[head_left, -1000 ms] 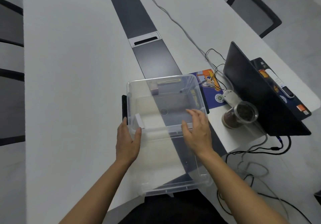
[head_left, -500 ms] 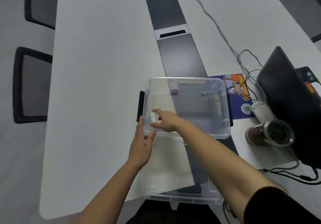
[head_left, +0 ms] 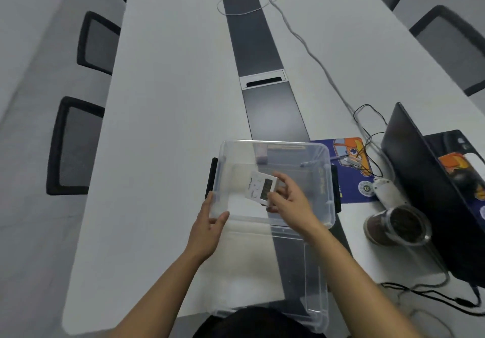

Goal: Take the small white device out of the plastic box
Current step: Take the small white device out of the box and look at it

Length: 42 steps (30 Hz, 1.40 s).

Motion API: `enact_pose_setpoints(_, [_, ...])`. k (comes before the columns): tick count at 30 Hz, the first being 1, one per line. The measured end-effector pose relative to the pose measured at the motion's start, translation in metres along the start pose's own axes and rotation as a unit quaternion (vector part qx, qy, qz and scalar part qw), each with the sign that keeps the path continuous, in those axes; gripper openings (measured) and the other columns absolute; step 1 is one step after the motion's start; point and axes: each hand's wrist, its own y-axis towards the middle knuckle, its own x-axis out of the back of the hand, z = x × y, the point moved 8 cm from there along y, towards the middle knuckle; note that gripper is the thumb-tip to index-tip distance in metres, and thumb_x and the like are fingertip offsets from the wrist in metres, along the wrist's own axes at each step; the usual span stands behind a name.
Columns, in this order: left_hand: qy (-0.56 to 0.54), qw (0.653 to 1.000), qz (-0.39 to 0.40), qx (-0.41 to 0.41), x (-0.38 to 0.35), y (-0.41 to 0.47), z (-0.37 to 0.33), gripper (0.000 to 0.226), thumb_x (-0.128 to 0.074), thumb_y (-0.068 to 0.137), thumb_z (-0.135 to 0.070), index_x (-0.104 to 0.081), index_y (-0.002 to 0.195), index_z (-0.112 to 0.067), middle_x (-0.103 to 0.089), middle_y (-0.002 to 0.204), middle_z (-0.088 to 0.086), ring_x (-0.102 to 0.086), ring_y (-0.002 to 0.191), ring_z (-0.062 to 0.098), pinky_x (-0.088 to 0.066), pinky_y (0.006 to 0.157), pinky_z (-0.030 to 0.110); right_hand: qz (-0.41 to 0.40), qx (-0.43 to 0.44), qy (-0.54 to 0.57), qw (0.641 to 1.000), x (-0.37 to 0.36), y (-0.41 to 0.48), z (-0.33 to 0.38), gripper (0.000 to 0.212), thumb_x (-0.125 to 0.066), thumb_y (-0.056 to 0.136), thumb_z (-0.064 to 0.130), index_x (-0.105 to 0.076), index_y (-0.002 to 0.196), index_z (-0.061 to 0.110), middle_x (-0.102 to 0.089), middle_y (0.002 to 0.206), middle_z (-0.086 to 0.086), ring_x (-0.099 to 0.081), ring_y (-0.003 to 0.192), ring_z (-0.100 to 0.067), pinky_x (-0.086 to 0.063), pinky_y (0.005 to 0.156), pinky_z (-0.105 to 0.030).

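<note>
A clear plastic box [head_left: 325, 159] with black side latches stands open on the white table. My right hand [head_left: 290, 201] grips the small white device [head_left: 258, 186], a flat rectangle with a dark screen, tilted and lifted above the box's inside. My left hand [head_left: 210, 226] rests against the box's near left corner, thumb on the near wall and fingers along the left side. A small pale object [head_left: 262, 154] lies at the far wall inside the box.
The box's clear lid [head_left: 309, 285] lies flat between the box and me. To the right are a glass jar [head_left: 396, 227] of dark contents, a white mouse [head_left: 387, 189], a blue mouse pad [head_left: 346, 169], a laptop [head_left: 420, 175] and cables [head_left: 309, 49]. Chairs [head_left: 76, 146] line the table.
My right hand reached to the box's left inner wall, took hold of the white device and has lifted it toward the middle. The view has tilted back.
</note>
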Motion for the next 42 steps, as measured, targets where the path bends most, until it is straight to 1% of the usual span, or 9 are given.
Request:
enact_pose_setpoints(4, [-0.048,0.995,-0.086,0.023,0.029,-0.017,-0.001,0.047,-0.054,0.1,-0.036,-0.048,0.145,-0.026,-0.048,0.15,-0.002,-0.057,0.113,0.008,-0.049,0.104,0.04,0.032,-0.003,0.06,0.998,-0.026,-0.021,-0.017,0.051,-0.051,0.098,0.002,-0.044,0.145,0.023,-0.07,0.123,-0.006,-0.07,0.107,-0.022,-0.062,0.079,-0.035])
enact_pose_setpoints(6, [-0.093,0.989,-0.111,0.035,0.042,-0.03,0.001,0.035,-0.054,0.101,-0.035,-0.056,0.135,-0.028,-0.059,0.139,-0.003,-0.06,0.114,0.01,-0.055,0.097,0.041,0.066,-0.008,0.035,0.997,-0.05,-0.029,-0.029,0.053,-0.05,0.1,0.008,-0.04,0.148,0.03,-0.069,0.126,-0.003,-0.069,0.107,-0.018,-0.06,0.079,-0.032])
enact_pose_setpoints(9, [-0.173,0.976,-0.09,0.093,0.054,-0.051,0.013,0.026,-0.05,0.102,-0.038,-0.061,0.122,-0.027,-0.069,0.122,-0.001,-0.066,0.108,0.014,-0.058,0.082,0.035,0.119,0.002,-0.038,0.992,-0.089,-0.042,-0.041,0.054,-0.051,0.103,0.022,-0.033,0.151,0.039,-0.063,0.129,0.008,-0.066,0.108,-0.01,-0.058,0.084,-0.028])
enact_pose_setpoints(13, [-0.261,0.953,-0.038,0.146,0.065,-0.062,0.045,0.043,-0.043,0.102,-0.05,-0.071,0.116,-0.021,-0.075,0.113,0.002,-0.069,0.108,0.02,-0.058,0.084,0.04,0.147,0.053,-0.149,0.976,-0.132,-0.054,-0.044,0.042,-0.056,0.1,0.032,-0.048,0.14,0.039,-0.061,0.131,0.014,-0.062,0.115,-0.007,-0.051,0.095,-0.023])
enact_pose_setpoints(20, [-0.314,0.939,-0.001,0.139,0.108,-0.053,0.101,0.034,-0.058,0.097,-0.041,-0.072,0.113,-0.013,-0.073,0.118,0.009,-0.068,0.112,0.025,-0.056,0.096,0.048,0.07,0.02,-0.121,0.99,-0.197,-0.057,-0.051,0.032,-0.066,0.095,0.018,-0.069,0.124,0.031,-0.071,0.109,0.021,-0.069,0.105,-0.003,-0.054,0.083,-0.015])
enact_pose_setpoints(24, [-0.372,0.916,0.008,0.15,0.134,-0.044,0.13,0.031,-0.073,0.088,-0.032,-0.077,0.108,-0.008,-0.075,0.111,0.012,-0.073,0.104,0.03,-0.06,0.086,0.04,0.01,0.006,-0.104,0.995,-0.232,-0.058,-0.064,0.038,-0.068,0.09,0.003,-0.077,0.114,0.031,-0.064,0.129,0.011,-0.071,0.101,-0.011,-0.057,0.09,-0.027])
enact_pose_setpoints(31, [-0.351,0.921,0.078,0.149,0.152,-0.039,0.164,0.028,-0.067,0.091,-0.002,-0.071,0.118,-0.005,-0.079,0.109,0.011,-0.074,0.092,0.026,-0.059,0.078,0.031,-0.046,-0.08,0.05,0.994,-0.262,-0.065,-0.08,0.044,-0.057,0.092,0.005,-0.063,0.128,0.031,-0.067,0.129,0.003,-0.072,0.103,-0.016,-0.061,0.082,-0.032])
enact_pose_setpoints(37, [-0.253,0.96,0.081,0.087,0.157,-0.035,0.168,0.029,-0.063,0.093,-0.001,-0.074,0.114,-0.018,-0.08,0.109,0.002,-0.076,0.098,0.019,-0.061,0.086,0.034,-0.053,-0.108,0.065,0.991,-0.264,-0.056,-0.102,0.034,-0.058,0.1,0.016,-0.063,0.133,0.007,-0.075,0.118,-0.006,-0.075,0.103,-0.02,-0.059,0.092,-0.039])
enact_pose_setpoints(42, [-0.2,0.975,0.057,0.074,0.158,-0.037,0.16,0.032,-0.059,0.094,-0.001,-0.073,0.106,-0.027,-0.081,0.098,-0.007,-0.077,0.088,0.013,-0.06,0.086,0.032,-0.054,-0.1,0.084,0.99,-0.263,-0.055,-0.107,0.031,-0.063,0.098,0.015,-0.067,0.127,0.007,-0.076,0.117,-0.009,-0.075,0.103,-0.023,-0.06,0.09,-0.038])
